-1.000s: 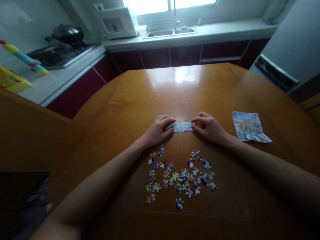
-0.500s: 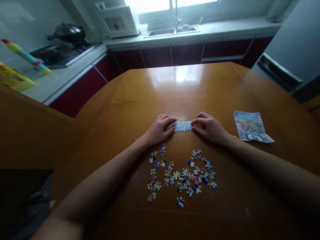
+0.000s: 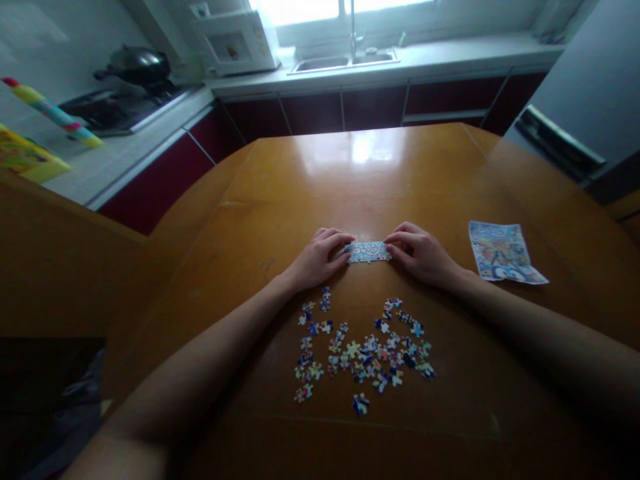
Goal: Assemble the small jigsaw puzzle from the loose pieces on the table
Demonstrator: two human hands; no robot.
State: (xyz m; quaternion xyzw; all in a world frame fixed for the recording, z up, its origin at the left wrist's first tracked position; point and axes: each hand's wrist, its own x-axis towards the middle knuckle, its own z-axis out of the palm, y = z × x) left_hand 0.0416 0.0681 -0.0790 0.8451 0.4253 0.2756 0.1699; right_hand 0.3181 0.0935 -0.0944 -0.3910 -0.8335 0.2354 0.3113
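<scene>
A small joined section of jigsaw puzzle [image 3: 369,251], pale blue and white with a knobbed lower edge, lies on the wooden table between my hands. My left hand [image 3: 323,255] grips its left end, thumb at the near edge and fingers at the far edge. At the right end, my right hand [image 3: 417,252] holds it the same way between thumb and fingertips. Nearer to me lies a scatter of loose puzzle pieces [image 3: 370,358], many of them overlapping. One dark blue and white piece [image 3: 360,404] sits apart at the front.
To the right of my right hand rests a creased picture sheet [image 3: 503,253]. Beyond the table [image 3: 360,180] runs a counter with a sink [image 3: 323,65] and a white microwave [image 3: 237,43]. A pan [image 3: 140,65] stands on the stove at left.
My right hand has shifted very slightly at the right end of the puzzle section, uncovering a bit more of it. My left hand and the loose pieces stay put.
</scene>
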